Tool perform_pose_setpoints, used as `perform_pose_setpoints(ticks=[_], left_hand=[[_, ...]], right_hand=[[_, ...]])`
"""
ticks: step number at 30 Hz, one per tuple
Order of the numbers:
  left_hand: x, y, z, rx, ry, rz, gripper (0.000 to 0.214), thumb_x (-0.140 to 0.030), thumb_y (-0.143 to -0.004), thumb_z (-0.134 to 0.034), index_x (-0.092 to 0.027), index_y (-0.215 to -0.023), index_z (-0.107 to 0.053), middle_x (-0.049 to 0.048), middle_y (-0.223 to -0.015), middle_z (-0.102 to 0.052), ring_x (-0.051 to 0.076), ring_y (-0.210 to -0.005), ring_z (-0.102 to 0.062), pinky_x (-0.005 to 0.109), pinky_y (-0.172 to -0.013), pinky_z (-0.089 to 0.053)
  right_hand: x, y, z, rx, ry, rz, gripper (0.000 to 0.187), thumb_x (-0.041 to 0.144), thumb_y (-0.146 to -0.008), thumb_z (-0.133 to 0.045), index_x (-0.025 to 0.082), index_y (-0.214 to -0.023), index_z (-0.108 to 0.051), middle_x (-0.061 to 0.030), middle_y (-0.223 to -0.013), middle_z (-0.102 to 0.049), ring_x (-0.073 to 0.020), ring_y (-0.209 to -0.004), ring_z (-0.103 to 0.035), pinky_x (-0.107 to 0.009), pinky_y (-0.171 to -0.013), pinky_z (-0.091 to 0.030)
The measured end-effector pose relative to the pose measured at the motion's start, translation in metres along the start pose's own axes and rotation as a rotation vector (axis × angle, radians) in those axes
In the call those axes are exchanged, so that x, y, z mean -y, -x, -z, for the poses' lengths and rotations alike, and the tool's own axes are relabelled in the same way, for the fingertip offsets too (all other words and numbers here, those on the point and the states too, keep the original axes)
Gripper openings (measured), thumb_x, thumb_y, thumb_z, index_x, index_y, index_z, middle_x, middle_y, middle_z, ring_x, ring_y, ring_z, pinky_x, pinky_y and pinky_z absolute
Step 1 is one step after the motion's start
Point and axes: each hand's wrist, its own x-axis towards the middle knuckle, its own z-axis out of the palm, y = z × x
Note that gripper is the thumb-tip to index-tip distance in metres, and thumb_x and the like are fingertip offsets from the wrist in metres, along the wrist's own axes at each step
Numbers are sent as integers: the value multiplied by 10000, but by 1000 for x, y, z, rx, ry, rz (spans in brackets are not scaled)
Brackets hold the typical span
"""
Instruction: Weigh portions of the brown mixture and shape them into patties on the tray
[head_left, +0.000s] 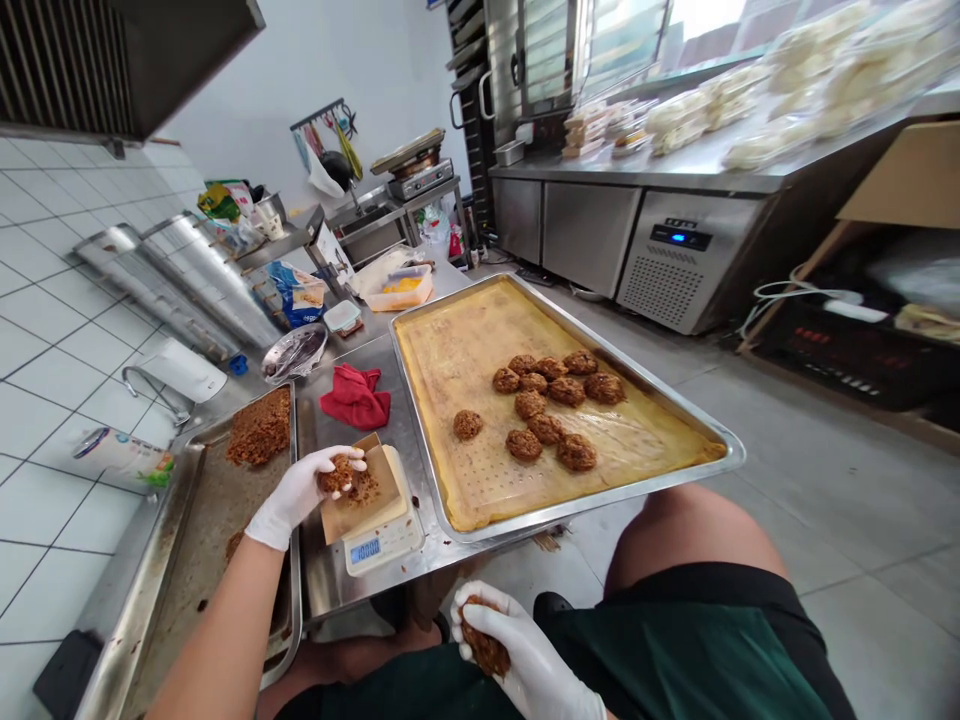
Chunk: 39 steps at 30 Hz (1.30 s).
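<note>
My left hand (304, 490), in a white glove, grips a clump of brown crumbly mixture (339, 474) just above a piece of brown paper (341, 522) on a digital kitchen scale (405, 530). Loose crumbs of the mixture lie on that paper. Over my lap, my gloved right hand (525, 650) is closed around a brown ball of mixture (484, 640). Several similar balls (530, 404) rest on a large paper-lined tray (450, 340) in front of me. At the left, a metal tray (169, 600) holds a block of the mixture (259, 427).
A red cloth (356, 397) lies behind the scale. Farther back stand a foil-covered bowl (295, 352), a small lidded container (343, 318) and a plastic tub (401, 288). Across the aisle, bagged goods sit on a steel counter (637, 172). The large tray overhangs the table edge toward my knee.
</note>
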Motion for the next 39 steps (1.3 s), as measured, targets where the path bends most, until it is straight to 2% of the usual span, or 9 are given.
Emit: perform_pose_setpoints(ticks=[4, 8, 14, 19, 24, 27, 32, 36, 39], left_hand=[[8, 13, -16, -170, 198, -65, 446, -553, -882, -522, -137, -961, -664, 80, -799, -700, 127, -571, -589, 224, -448, -375], [12, 33, -36, -320, 305, -141, 303, -459, -820, -704, -193, -949, -639, 37, -871, -707, 151, -724, -664, 259, -585, -514], [-3, 67, -81, -252, 588, -45, 325, -284, -769, -780, -172, -1056, -674, 111, -1091, -741, 115, -683, -643, 221, -548, -496], [-5, 76, -118, -211, 753, 38, 262, -255, -714, -824, -180, -924, -687, 52, -831, -722, 78, -547, -555, 167, -421, -357], [-3, 74, -150, -180, 888, 55, 477, -519, -841, -703, -196, -589, -458, -65, -477, -404, 45, -340, -300, 185, -333, -218], [-7, 77, -156, -154, 918, 101, 425, -539, -864, -673, -180, -677, -542, -34, -545, -498, 65, -404, -426, 179, -378, -328], [-6, 82, -149, -41, 943, 137, 311, -323, -845, -715, -216, -1131, -662, 106, -1145, -711, 144, -715, -658, 237, -562, -509], [4, 81, -151, -114, 976, 129, 342, -500, -896, -612, -174, -805, -661, 41, -704, -665, 46, -384, -378, 188, -358, -299], [1, 84, -161, -103, 980, 134, 419, -591, -848, -646, -177, -789, -654, 28, -647, -606, 114, -509, -545, 209, -434, -419]], right_hand=[[1, 1, -1, -4, -9, 1, 142, 254, -748, -769, 177, -842, -698, -25, -742, -669, -127, -667, -602, -243, -631, -417], [1, 0, -2, -17, 2, -7, 135, 251, -756, -762, 178, -852, -701, -25, -746, -669, -130, -672, -607, -247, -636, -426], [-2, -1, -2, -5, 10, -13, 125, 249, -764, -753, 182, -855, -698, -30, -757, -673, -129, -671, -605, -247, -631, -425], [-4, -1, -1, 1, 11, -3, 116, 245, -770, -749, 180, -848, -692, -18, -732, -656, -125, -655, -589, -248, -624, -419], [-5, -2, 1, -22, 12, -12, 147, 256, -761, -759, 173, -864, -694, -25, -735, -670, -127, -643, -593, -255, -624, -421], [-3, 0, 0, -29, 5, 5, 141, 261, -755, -765, 176, -842, -693, -18, -721, -656, -128, -648, -584, -255, -618, -418], [-1, 3, -3, -26, -14, 22, 133, 263, -751, -775, 179, -808, -689, -11, -690, -628, -125, -622, -558, -260, -608, -417], [-3, 2, -1, -26, -36, 15, 122, 252, -768, -767, 180, -823, -686, -12, -710, -633, -123, -648, -578, -255, -626, -425], [-4, 1, 0, -16, -44, 17, 120, 250, -772, -760, 178, -837, -690, -14, -717, -637, -120, -653, -581, -252, -630, -429]])
